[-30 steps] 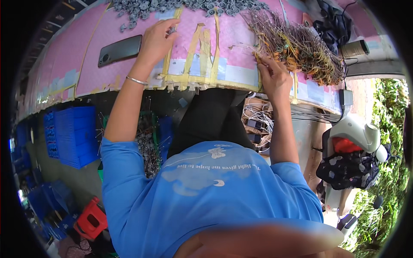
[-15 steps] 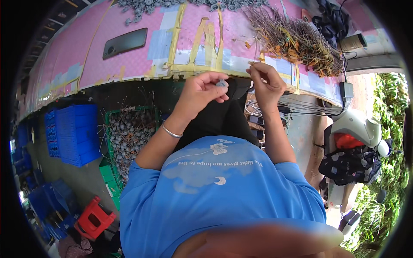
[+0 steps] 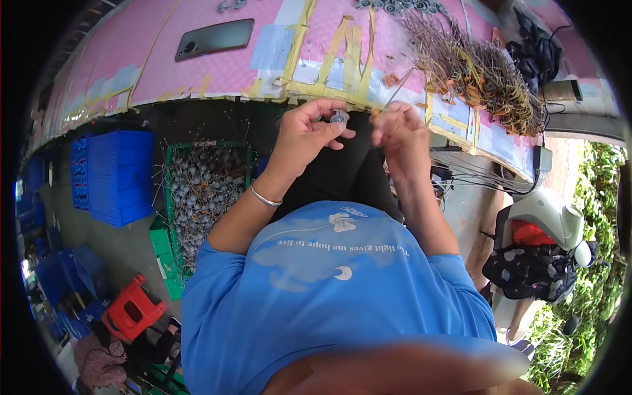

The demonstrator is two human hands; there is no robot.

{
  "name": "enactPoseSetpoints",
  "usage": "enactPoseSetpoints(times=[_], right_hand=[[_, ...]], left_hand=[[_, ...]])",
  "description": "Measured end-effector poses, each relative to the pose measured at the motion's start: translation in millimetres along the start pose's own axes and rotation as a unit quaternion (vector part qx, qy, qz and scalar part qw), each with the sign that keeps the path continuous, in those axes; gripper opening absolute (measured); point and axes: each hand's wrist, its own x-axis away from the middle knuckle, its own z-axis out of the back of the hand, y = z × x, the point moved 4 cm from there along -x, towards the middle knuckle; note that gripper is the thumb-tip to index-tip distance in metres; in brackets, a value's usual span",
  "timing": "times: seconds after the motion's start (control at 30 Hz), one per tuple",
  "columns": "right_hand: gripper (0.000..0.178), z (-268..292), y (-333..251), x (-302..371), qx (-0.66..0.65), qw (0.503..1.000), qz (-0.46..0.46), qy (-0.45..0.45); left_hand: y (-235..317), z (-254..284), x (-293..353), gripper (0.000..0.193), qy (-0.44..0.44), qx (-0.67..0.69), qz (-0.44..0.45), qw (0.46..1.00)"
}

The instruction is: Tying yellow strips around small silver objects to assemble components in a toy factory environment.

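Observation:
Between the thumb and fingers of my left hand [image 3: 309, 133] is a small grey piece [image 3: 338, 116], roughly flower-shaped. My right hand [image 3: 403, 135], slightly blurred, pinches a thin wire stem [image 3: 399, 91] with an orange-yellow tip [image 3: 375, 114] pointing toward the left hand. A short gap separates the tip from the grey piece. Both hands are just off the near edge of the pink, taped table [image 3: 158, 74]. A pile of similar wire stems [image 3: 487, 82] with orange tags lies at the table's right. More grey pieces [image 3: 401, 6] are heaped at the far edge.
A phone [image 3: 214, 39] lies on the table's left part. Below left, a green crate [image 3: 168, 191] holds many grey heads on wires, beside blue crates [image 3: 122, 178] and a red stool [image 3: 133, 308]. Cables [image 3: 477, 176] hang at the right; a scooter [image 3: 543, 207] stands beyond.
My right hand has come away from the table edge toward my left hand, bringing the wire stem. My left hand still holds the grey piece. The whole view has shifted slightly.

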Motion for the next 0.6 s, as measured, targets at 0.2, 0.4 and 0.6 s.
enactPoseSetpoints(times=[0.2,0.4,0.6], right_hand=[[0.032,-6,18,23,0.078,0.964,-0.207,-0.147],[0.013,-4,14,30,0.172,0.948,-0.175,-0.203],[0.013,-7,11,28,0.226,0.954,-0.119,-0.158]], left_hand=[[-10,-1,1,0.035,-0.008,-0.026,0.011,1.0],[-3,-3,7,0.04,-0.023,-0.008,0.005,1.0],[5,-7,14,0.043,-0.027,-0.018,0.01,0.999]])
